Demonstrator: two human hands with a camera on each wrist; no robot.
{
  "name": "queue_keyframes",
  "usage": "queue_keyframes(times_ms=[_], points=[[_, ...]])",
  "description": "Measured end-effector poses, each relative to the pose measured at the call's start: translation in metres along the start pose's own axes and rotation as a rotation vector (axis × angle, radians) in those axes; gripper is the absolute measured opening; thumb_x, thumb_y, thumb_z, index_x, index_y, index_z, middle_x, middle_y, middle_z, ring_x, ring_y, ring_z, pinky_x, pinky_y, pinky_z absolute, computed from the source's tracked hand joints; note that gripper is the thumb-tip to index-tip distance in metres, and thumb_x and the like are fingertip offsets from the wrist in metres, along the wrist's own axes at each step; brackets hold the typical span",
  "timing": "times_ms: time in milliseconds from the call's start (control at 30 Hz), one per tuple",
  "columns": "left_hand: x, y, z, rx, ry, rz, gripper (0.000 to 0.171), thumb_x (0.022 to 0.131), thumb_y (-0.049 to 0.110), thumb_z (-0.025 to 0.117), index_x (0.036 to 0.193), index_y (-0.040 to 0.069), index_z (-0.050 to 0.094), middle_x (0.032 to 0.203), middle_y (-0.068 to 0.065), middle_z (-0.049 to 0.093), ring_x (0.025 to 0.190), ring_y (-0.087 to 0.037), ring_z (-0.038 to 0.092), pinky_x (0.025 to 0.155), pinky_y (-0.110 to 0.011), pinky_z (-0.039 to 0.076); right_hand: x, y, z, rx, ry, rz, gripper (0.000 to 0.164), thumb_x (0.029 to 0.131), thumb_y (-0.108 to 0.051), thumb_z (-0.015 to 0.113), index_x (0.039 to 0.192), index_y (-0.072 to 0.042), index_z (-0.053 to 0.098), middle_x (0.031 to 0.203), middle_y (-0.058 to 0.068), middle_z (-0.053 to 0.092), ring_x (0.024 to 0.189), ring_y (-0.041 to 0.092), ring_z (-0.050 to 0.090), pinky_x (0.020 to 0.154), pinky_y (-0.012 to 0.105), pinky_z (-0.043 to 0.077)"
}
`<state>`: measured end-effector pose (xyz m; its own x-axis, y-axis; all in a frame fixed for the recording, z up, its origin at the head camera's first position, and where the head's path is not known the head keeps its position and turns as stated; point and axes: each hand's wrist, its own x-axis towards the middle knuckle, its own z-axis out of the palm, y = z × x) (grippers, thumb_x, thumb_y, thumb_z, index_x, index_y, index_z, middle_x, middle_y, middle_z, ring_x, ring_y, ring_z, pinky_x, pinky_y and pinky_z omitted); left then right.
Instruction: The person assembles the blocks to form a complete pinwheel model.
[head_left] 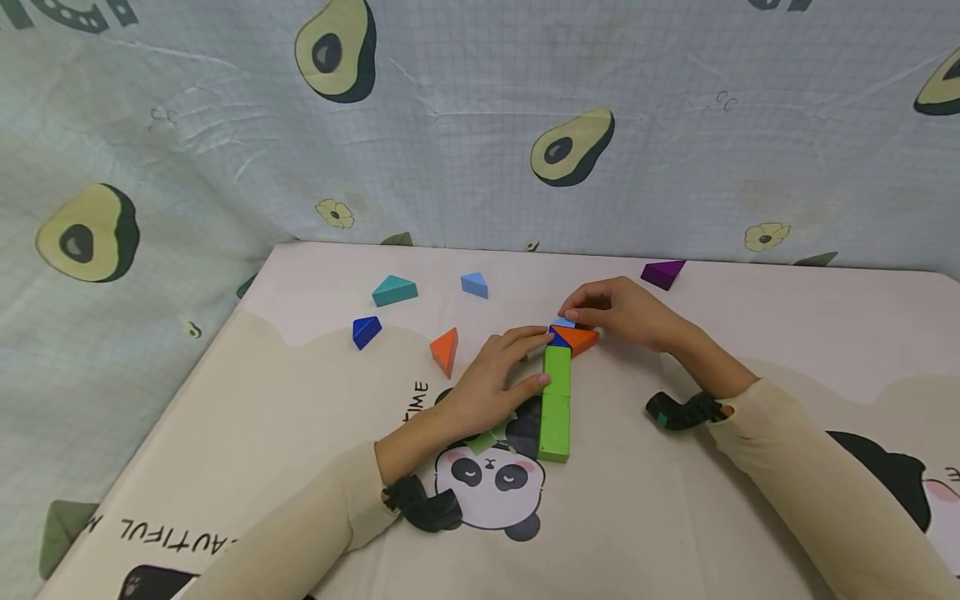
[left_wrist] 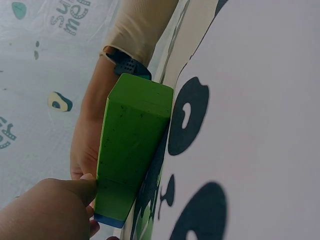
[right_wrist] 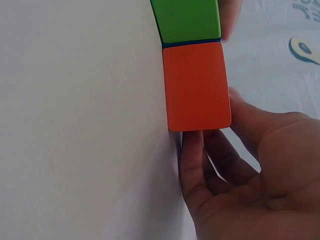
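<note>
Two green blocks (head_left: 556, 421) lie end to end in a column on the table. A dark blue triangular block (head_left: 557, 341) sits at their far end, with an orange triangular block (head_left: 577, 338) against its right side. My left hand (head_left: 487, 383) rests along the left side, fingertips at the dark blue block and thumb at the green edge. Between thumb and fingers, my right hand (head_left: 622, 312) pinches a light blue triangular block (head_left: 562, 322) at the column's far tip. In the right wrist view, the orange block's square face (right_wrist: 197, 87) hides that light blue block.
Left of the column lie a teal triangular block (head_left: 394, 291), a second light blue one (head_left: 475, 285), a second dark blue one (head_left: 366, 332) and a second orange one (head_left: 445, 351). A purple triangular block (head_left: 663, 274) lies near the table's back edge, before an avocado-print curtain (head_left: 450, 167).
</note>
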<state>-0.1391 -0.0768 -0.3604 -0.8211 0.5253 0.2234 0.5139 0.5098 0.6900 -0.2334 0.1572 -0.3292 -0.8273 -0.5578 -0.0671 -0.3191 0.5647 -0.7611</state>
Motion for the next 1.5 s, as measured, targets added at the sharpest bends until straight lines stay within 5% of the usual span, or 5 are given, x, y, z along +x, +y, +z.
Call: queue_keyframes(times_ms=[733,1200,1500], points=[[0.0,0.001,0.0,0.01,-0.001,-0.008,0.05,0.097,0.026,0.057,0.143,0.011,0.044,0.149,-0.003,0.036,0.126,-0.019,0.037,0.1,-0.037,0.037,0.0,-0.001,-0.003,0.031,-0.008,-0.005,0.022,0.095,-0.028,0.061,0.108,-0.013,0.07,0.102,0.002,0.066,0.096,0.021,0.057,0.082,0.036,0.047],[0.0,0.002,0.0,-0.016,-0.009,-0.019,0.055,0.095,0.032,0.06,0.144,0.015,0.043,0.151,0.001,0.032,0.132,-0.018,0.032,0.104,-0.038,0.034,-0.013,0.001,-0.033,0.04,0.221,0.009,0.035,0.091,-0.037,0.065,0.114,-0.01,0.067,0.105,0.002,0.065,0.089,0.026,0.06,0.081,0.045,0.048],[0.0,-0.001,0.0,-0.031,0.01,0.048,0.057,0.09,0.03,0.067,0.142,0.015,0.048,0.15,0.003,0.034,0.128,-0.016,0.035,0.102,-0.038,0.035,-0.028,0.011,-0.06,-0.023,0.35,0.089,0.035,0.09,-0.041,0.065,0.114,-0.016,0.068,0.108,0.003,0.064,0.095,0.024,0.055,0.073,0.03,0.046]])
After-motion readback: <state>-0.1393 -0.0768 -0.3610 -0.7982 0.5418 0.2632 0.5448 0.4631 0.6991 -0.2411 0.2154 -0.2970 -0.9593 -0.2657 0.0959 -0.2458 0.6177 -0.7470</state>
